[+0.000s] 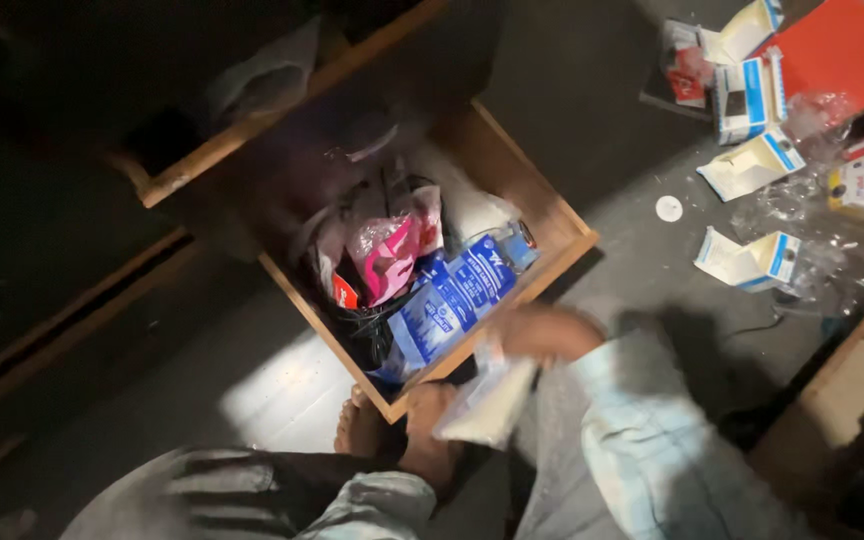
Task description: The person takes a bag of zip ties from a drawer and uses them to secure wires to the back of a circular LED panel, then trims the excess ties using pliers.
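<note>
One hand of mine shows with any clearness: my right hand, blurred, at the near corner of the open wooden drawer. Its fingers are curled in and closed on the top edge of a pale, flat plastic packet; I cannot tell how tightly, for the picture smears there. The packet hangs below and to the left of those fingers, just outside the drawer's front rim and above my bare feet. Its long axis runs slantwise, the upper end at my fingers, the lower end pointing down toward my left knee. My left hand I cannot make out at all.

Inside the drawer, just beyond my fingers, lie blue and white pouches, a pink and white bag and dark cords. Well apart on the floor to the right sit torn white and blue cartons.
</note>
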